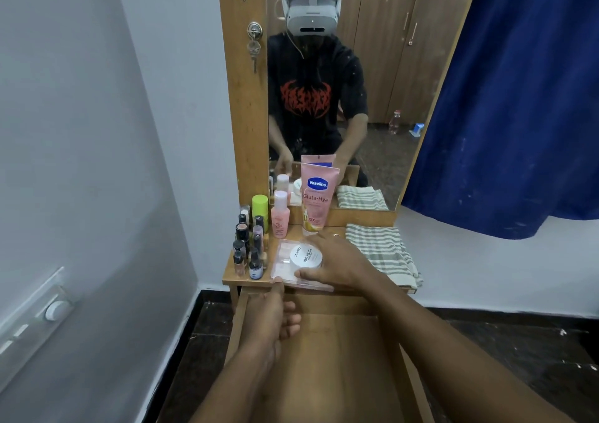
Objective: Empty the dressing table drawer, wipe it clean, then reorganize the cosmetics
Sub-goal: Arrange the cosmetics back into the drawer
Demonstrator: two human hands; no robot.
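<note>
Evidently past the emptying: drawer (343, 341) pulled out toward the person, long axis running front to back, bare wood inside. Cannot tell whether wiped yet. Reorganizing judged not yet begun, with every cosmetic up on the table (246, 282) and none back below. Striped cloth (379, 247) folded flat on the table's right side, just beside the right hand (340, 260). Tube (317, 195) upright on its cap at the back, long axis vertical, against the mirror (382, 82). Clear pouch (283, 262) flat at the front edge, between cloth and bottles (249, 247). Jar (304, 255) on top of the pouch, squat, axis vertical, lid up, lettering running roughly front to back. Right hand clamped on the jar, thumb on the near side, fingers curled over the far side. Left hand (272, 315) over the drawer, one digit stretched to the pouch's front edge, the rest loosely curled; pinching or only touching, unclear
</note>
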